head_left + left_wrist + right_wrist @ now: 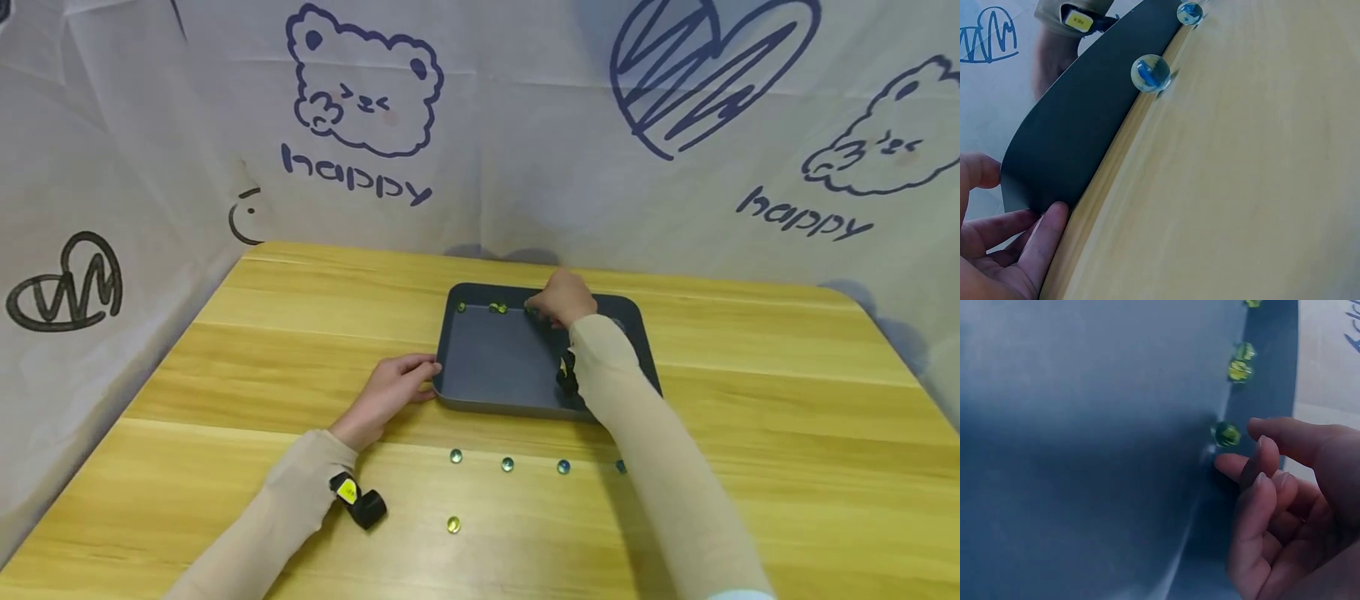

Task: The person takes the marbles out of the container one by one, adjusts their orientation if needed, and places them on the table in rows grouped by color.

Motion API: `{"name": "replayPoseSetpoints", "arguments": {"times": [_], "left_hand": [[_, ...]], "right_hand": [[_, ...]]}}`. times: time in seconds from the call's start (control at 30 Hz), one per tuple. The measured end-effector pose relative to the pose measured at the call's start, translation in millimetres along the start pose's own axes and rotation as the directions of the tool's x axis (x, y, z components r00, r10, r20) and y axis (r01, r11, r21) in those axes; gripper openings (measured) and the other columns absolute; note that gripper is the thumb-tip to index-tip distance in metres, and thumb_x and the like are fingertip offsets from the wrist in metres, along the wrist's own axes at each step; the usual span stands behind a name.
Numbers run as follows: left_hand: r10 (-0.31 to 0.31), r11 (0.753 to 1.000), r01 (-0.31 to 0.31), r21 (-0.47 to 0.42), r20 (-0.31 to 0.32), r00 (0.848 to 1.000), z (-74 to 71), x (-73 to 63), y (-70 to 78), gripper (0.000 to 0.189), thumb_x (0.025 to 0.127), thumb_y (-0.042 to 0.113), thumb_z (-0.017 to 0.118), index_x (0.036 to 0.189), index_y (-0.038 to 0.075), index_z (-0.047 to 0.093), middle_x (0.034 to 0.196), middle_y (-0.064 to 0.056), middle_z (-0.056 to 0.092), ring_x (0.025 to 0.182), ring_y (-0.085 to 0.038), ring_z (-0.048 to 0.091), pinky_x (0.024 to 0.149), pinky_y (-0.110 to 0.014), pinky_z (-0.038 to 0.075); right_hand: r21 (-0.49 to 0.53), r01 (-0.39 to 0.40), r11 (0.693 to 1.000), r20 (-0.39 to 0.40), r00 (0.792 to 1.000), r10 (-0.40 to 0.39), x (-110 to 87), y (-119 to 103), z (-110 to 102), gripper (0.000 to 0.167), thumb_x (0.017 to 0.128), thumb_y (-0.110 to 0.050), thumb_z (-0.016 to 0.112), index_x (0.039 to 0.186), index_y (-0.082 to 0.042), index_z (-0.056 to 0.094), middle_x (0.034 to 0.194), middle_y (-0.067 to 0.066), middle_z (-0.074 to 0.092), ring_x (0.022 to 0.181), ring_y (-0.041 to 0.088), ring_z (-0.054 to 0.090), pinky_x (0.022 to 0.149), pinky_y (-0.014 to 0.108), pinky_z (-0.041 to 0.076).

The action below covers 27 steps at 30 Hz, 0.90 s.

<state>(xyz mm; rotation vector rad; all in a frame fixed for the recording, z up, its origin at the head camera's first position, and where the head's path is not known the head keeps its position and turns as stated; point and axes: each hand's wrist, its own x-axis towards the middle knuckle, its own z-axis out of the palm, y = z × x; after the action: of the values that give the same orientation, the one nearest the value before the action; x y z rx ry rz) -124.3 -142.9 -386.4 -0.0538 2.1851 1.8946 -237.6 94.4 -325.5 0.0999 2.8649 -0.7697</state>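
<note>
A dark grey tray (495, 358) lies on the wooden table. My left hand (393, 383) holds its left side near the front corner; in the left wrist view fingers (1054, 219) press against the tray wall from outside. Over the far inner edge is my right hand (566, 297). The right wrist view shows its fingertips (1257, 428) spread apart right beside a green marble (1227, 434), which lies against the tray's far wall. Farther along that wall sit a touching pair of yellow-green marbles (498, 308) and a single marble (461, 307) near the left corner.
In front of the tray, several blue-tinted glass marbles (507, 464) form a spaced row on the table (247, 392), the rightmost partly behind the right forearm. A yellow marble (453, 524) lies nearer. White cloth (525, 183) with drawings hangs behind the table.
</note>
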Motion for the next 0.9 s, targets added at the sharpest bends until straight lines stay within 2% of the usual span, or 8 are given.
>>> {"name": "replayPoseSetpoints", "arguments": {"times": [0.2,0.33,0.47,0.6,0.73,0.83,0.9], "left_hand": [[0.002,1.000,-0.002,0.004,0.003,1.000,3.3,0.7,-0.6,0.040,0.097,0.015,0.052,0.130,-0.008,0.055,0.133,-0.023,0.053,0.115,-0.032,0.057,0.088,-0.031,0.055],[0.002,1.000,-0.002,0.007,-0.004,1.000,3.7,0.8,-0.9,0.040,0.097,0.015,0.052,0.130,-0.007,0.056,0.133,-0.023,0.053,0.115,-0.031,0.057,0.088,-0.031,0.055],[0.003,1.000,-0.003,0.007,-0.003,1.000,3.0,0.1,-0.8,0.040,0.098,0.015,0.052,0.131,-0.008,0.055,0.134,-0.023,0.052,0.116,-0.032,0.056,0.088,-0.031,0.055],[-0.003,1.000,0.003,0.006,-0.004,1.000,1.8,-0.5,-0.3,0.041,0.098,0.015,0.052,0.132,-0.008,0.054,0.135,-0.024,0.051,0.117,-0.032,0.056,0.088,-0.030,0.055],[-0.011,1.000,0.011,0.006,-0.008,1.000,1.1,-0.3,0.0,0.042,0.098,0.015,0.052,0.133,-0.008,0.053,0.135,-0.024,0.051,0.117,-0.033,0.056,0.087,-0.030,0.056],[-0.009,1.000,0.009,0.009,-0.005,1.000,0.7,-0.1,-0.2,0.042,0.098,0.015,0.052,0.133,-0.008,0.053,0.135,-0.024,0.050,0.118,-0.033,0.055,0.088,-0.030,0.055],[-0.005,1.000,0.005,0.011,-0.004,1.000,0.5,-0.1,-0.2,0.042,0.098,0.015,0.052,0.133,-0.008,0.053,0.135,-0.024,0.051,0.118,-0.033,0.055,0.088,-0.031,0.055]], "right_hand": [[-0.064,-0.045,0.997,-0.062,0.997,0.041,0.8,1.4,7.3,0.024,0.084,-0.022,0.071,0.066,-0.008,0.067,0.058,0.004,0.060,0.047,0.016,0.056,0.049,0.035,0.051],[-0.049,-0.018,0.999,-0.054,0.998,0.015,0.1,4.1,6.4,0.023,0.084,-0.021,0.071,0.066,-0.008,0.067,0.060,0.004,0.061,0.049,0.017,0.056,0.048,0.033,0.050],[0.040,0.049,0.998,0.001,0.999,-0.049,-1.7,8.0,1.0,0.020,0.085,-0.018,0.070,0.072,-0.002,0.071,0.064,0.006,0.064,0.046,0.014,0.051,0.045,0.028,0.048],[0.222,0.081,0.972,0.062,0.993,-0.097,-2.9,11.1,-5.7,0.020,0.088,-0.016,0.069,0.087,0.003,0.074,0.065,0.006,0.060,0.045,0.011,0.041,0.050,0.027,0.044],[0.394,0.103,0.913,0.112,0.981,-0.158,-2.7,15.5,-10.8,0.029,0.091,-0.020,0.067,0.111,0.001,0.071,0.097,0.009,0.066,0.076,0.019,0.057,0.077,0.036,0.054],[0.490,0.126,0.863,0.129,0.968,-0.214,-6.1,19.4,-14.8,0.037,0.092,-0.024,0.067,0.122,-0.001,0.067,0.127,0.011,0.059,0.109,0.028,0.054,0.098,0.043,0.048],[0.537,0.140,0.832,0.129,0.961,-0.245,-10.6,21.3,-17.8,0.040,0.092,-0.025,0.067,0.124,-0.002,0.065,0.131,0.013,0.056,0.115,0.029,0.052,0.100,0.044,0.046]]}}
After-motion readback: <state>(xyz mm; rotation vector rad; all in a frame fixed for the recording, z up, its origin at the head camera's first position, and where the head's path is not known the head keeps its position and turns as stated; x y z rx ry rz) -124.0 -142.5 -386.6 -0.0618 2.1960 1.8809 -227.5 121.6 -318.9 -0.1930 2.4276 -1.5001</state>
